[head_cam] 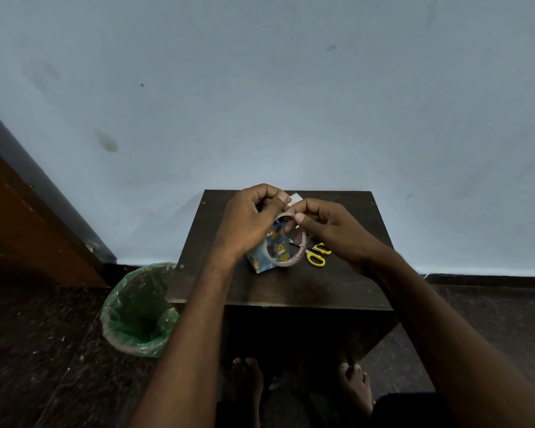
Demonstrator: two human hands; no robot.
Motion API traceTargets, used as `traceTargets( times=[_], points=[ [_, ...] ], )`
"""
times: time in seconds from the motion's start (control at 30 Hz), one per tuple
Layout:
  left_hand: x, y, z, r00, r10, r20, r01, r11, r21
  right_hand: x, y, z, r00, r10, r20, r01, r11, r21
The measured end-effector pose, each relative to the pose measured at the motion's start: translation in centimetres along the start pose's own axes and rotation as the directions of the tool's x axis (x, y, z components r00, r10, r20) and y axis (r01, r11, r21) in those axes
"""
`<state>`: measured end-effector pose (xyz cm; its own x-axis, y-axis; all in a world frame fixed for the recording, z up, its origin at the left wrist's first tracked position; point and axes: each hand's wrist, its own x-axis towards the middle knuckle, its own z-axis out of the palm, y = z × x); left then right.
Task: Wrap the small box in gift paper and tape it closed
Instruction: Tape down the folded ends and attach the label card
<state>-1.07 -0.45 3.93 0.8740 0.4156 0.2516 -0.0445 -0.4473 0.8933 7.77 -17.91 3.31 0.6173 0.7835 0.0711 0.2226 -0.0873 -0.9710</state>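
A small box wrapped in blue gift paper (275, 247) with bear prints lies on the dark wooden table (337, 279). Above it I hold a clear tape roll (300, 245), so the box shows through the ring. My left hand (247, 220) grips the roll's left side with curled fingers. My right hand (325, 227) pinches at the roll's top edge with thumb and fingers. A corner of white paper (295, 197) peeks out behind my left fingers.
Yellow-handled scissors (317, 254) lie on the table just right of the box, under my right hand. A bin lined with a green bag (136, 313) stands on the floor left of the table. A wall is right behind the table, and my bare feet are beneath it.
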Motion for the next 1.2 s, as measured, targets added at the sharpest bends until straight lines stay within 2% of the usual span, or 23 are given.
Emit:
traceTargets(
  times=[0.1, 0.23, 0.43, 0.63, 0.93, 1.07, 1.2],
  points=[
    [0.0, -0.1, 0.1, 1.0, 0.003, -0.005, -0.003, 1.0, -0.008, 0.0, 0.3, -0.1, 0.999, -0.036, -0.008, 0.036, 0.999, -0.005],
    [0.0, -0.1, 0.1, 0.999, 0.033, 0.025, -0.032, 0.999, -0.035, 0.2, 0.4, 0.1, 0.99, -0.048, -0.132, 0.043, 0.998, -0.037],
    [0.0, 0.1, -0.2, 0.993, -0.085, 0.087, 0.102, 0.969, -0.225, 0.2, 0.4, 0.2, 0.991, -0.045, -0.123, 0.055, 0.995, 0.08],
    [-0.4, 0.6, -0.7, 0.983, -0.078, 0.166, 0.136, 0.918, -0.374, 0.1, -0.1, 0.7, 0.988, -0.072, -0.136, 0.088, 0.99, 0.113],
    [-0.9, 1.3, -0.6, 0.986, -0.031, 0.161, 0.091, 0.919, -0.384, 0.0, -0.3, 0.6, 0.991, -0.085, -0.103, 0.096, 0.989, 0.11],
    [-0.9, 1.3, -0.2, 0.994, 0.006, 0.111, 0.027, 0.954, -0.297, 0.0, -0.2, 0.6, 0.99, -0.09, -0.105, 0.1, 0.991, 0.094],
    [-0.7, 1.4, 0.1, 0.996, -0.02, 0.083, 0.04, 0.969, -0.245, 0.2, -0.2, 0.8, 0.987, -0.099, -0.13, 0.108, 0.992, 0.063]
  ],
)
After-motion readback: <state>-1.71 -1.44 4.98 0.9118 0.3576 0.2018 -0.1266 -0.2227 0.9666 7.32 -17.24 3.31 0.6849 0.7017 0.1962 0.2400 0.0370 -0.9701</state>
